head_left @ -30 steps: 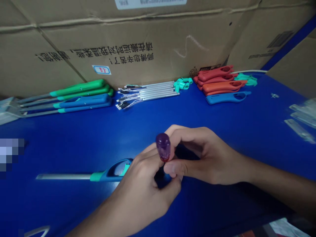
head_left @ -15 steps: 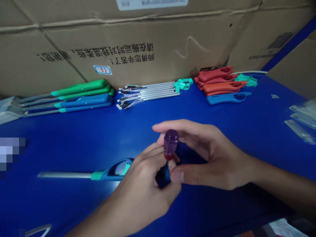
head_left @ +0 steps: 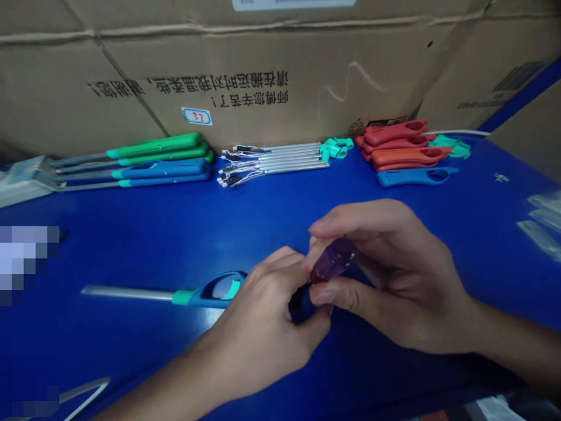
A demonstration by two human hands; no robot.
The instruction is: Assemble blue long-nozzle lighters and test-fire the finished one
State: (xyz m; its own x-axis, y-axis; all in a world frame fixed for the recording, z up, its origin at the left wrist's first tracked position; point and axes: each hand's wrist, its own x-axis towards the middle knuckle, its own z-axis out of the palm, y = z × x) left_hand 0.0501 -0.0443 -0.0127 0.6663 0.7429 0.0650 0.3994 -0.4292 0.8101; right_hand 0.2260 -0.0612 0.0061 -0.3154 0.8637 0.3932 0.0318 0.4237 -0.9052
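Observation:
A blue lighter (head_left: 199, 297) with a teal collar, teal trigger and long metal tube lies on the blue table, its tube pointing left. My left hand (head_left: 274, 313) is closed around its handle end and hides most of it. A screwdriver (head_left: 333, 261) with a clear purple handle and red collar is tilted over that handle end. My right hand (head_left: 385, 275) pinches the screwdriver near the red collar between thumb and fingers. The screwdriver's tip is hidden behind my fingers.
Along the cardboard box (head_left: 245, 52) lie green and blue lighters (head_left: 162, 169), metal tubes with wires (head_left: 289, 159), teal parts (head_left: 337, 147) and red, orange and blue handle shells (head_left: 407, 153). Clear plastic pieces (head_left: 543, 225) lie at the far right.
The screwdriver has gone from nearly upright to leaning right. My right hand has moved right and its fingers have closed on the screwdriver. The whole view has shifted slightly.

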